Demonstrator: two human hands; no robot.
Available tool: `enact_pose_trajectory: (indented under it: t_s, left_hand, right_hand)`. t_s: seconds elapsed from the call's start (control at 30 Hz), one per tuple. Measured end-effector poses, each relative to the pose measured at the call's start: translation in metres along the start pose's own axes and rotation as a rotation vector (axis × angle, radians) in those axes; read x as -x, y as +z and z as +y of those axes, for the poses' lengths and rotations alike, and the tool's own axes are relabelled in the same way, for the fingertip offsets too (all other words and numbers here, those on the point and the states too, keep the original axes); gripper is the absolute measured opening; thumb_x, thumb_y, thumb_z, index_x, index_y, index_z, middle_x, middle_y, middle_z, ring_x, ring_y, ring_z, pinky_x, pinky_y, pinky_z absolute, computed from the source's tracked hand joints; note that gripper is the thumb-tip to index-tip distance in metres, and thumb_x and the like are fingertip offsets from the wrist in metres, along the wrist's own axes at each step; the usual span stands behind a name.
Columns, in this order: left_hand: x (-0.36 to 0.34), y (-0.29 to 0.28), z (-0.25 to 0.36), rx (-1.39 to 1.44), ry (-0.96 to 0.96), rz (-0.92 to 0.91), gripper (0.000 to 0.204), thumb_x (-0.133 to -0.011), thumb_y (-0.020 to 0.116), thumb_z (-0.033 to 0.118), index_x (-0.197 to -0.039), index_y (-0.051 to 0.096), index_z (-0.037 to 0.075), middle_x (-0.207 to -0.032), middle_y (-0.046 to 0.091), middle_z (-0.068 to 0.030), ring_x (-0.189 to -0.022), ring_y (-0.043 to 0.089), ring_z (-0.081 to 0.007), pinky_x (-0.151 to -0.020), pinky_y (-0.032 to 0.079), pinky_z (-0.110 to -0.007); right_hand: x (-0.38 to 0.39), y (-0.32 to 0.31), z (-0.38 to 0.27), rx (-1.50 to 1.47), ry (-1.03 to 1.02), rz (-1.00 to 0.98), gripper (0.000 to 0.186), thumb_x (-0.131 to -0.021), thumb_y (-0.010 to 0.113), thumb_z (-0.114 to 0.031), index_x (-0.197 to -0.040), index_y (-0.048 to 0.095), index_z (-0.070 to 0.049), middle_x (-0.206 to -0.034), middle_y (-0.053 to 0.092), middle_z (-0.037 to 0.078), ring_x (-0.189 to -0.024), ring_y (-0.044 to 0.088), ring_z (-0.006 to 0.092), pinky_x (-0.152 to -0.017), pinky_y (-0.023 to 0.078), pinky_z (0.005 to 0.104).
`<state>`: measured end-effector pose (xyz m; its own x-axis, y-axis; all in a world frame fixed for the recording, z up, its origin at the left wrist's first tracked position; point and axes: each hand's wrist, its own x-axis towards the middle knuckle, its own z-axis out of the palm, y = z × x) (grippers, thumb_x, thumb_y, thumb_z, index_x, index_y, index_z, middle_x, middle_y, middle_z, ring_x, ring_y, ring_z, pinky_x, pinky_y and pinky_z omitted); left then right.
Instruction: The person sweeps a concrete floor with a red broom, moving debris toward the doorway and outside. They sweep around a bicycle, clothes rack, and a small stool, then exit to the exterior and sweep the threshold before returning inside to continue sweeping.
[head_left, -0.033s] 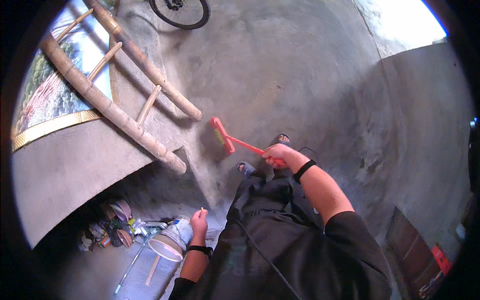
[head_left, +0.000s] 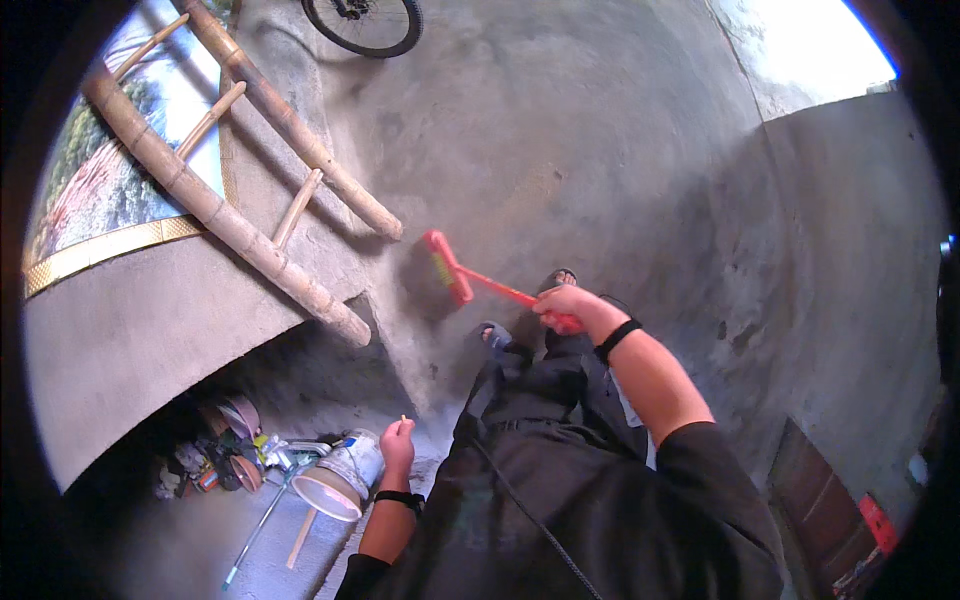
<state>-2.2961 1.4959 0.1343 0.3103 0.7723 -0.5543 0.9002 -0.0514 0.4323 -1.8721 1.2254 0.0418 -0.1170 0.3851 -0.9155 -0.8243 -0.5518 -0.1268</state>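
Observation:
My right hand [head_left: 565, 309] is wrapped round the handle of a red T-shaped tool [head_left: 448, 268] with a narrow bar head, like a brush or squeegee. Its head points left, over the concrete floor, and carries yellowish markings. Whether the head touches the floor I cannot tell. Low on the left, my left hand [head_left: 398, 443] is closed, with a small pale stub [head_left: 403, 419] poking up from the fingers; its kind is too small to make out. Beside that hand stands a whitish bucket [head_left: 355, 460] with a round white-rimmed container [head_left: 328, 494] against it.
A bamboo ladder [head_left: 230, 215] slants across the left, over a framed landscape picture [head_left: 130, 130]. A bicycle wheel [head_left: 405, 40] stands at the top. Piled clutter [head_left: 225, 450] and a thin pole [head_left: 255, 535] lie lower left. My sandalled feet [head_left: 492, 336] are just below the tool.
The red tool and my right hand have shifted slightly up and to the right, and the tool's head is a little blurred. My left hand has stayed in place.

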Motion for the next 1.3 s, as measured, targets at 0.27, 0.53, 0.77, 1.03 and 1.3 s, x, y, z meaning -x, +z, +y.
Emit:
enact_pose_trajectory:
  t_s: [0.27, 0.53, 0.77, 1.03, 1.3]
  left_hand:
    - [0.008, 0.032, 0.022, -0.065, 0.120, -0.056, 0.029, -0.088, 0.066, 0.027, -0.090, 0.071, -0.001, -0.067, 0.064, -0.0107, -0.063, 0.057, -0.0166, -0.062, 0.046, -0.034]
    - [-0.001, 0.046, 0.038, -0.063, 0.057, -0.033, 0.031, -0.089, 0.065, 0.030, -0.089, 0.071, -0.001, -0.069, 0.064, -0.0118, -0.067, 0.060, -0.0190, -0.066, 0.047, -0.035]
    - [-0.007, 0.046, 0.056, -0.067, -0.033, -0.036, 0.034, -0.088, 0.064, 0.032, -0.087, 0.069, -0.002, -0.070, 0.064, -0.0131, -0.067, 0.059, -0.0187, -0.066, 0.047, -0.035]
    - [-0.018, 0.035, 0.067, 0.022, 0.021, -0.002, 0.034, -0.090, 0.065, 0.029, -0.086, 0.067, -0.005, -0.066, 0.060, -0.0042, -0.066, 0.054, -0.0108, -0.061, 0.044, -0.034]
    - [-0.074, -0.001, 0.055, -0.052, 0.029, -0.042, 0.035, -0.090, 0.065, 0.032, -0.089, 0.069, -0.003, -0.074, 0.067, -0.0110, -0.072, 0.061, -0.0161, -0.067, 0.047, -0.036]
  right_hand:
    - [0.158, -0.164, -0.054, -0.081, -0.122, 0.260, 0.031, -0.094, 0.062, -0.012, -0.125, 0.060, -0.008, -0.073, 0.054, -0.002, -0.052, 0.047, 0.0049, -0.042, 0.039, 0.0221]
    - [0.215, -0.166, -0.103, 0.261, -0.300, 0.417, 0.032, -0.091, 0.059, -0.011, -0.122, 0.062, -0.001, -0.070, 0.056, 0.000, -0.050, 0.049, 0.0062, -0.043, 0.042, 0.0239]
    - [0.183, -0.123, -0.084, 0.205, -0.242, 0.199, 0.038, -0.089, 0.063, -0.012, -0.126, 0.063, -0.004, -0.069, 0.056, -0.001, -0.051, 0.050, 0.0078, -0.045, 0.041, 0.0247]
    - [0.041, -0.018, -0.109, 0.144, -0.115, -0.093, 0.041, -0.094, 0.060, -0.013, -0.134, 0.057, -0.006, -0.071, 0.055, -0.003, -0.052, 0.049, 0.0051, -0.044, 0.042, 0.0229]
    - [-0.012, 0.031, -0.181, -0.052, -0.122, -0.080, 0.025, -0.093, 0.060, -0.011, -0.117, 0.064, -0.007, -0.070, 0.054, -0.002, -0.053, 0.050, 0.0062, -0.043, 0.042, 0.0239]
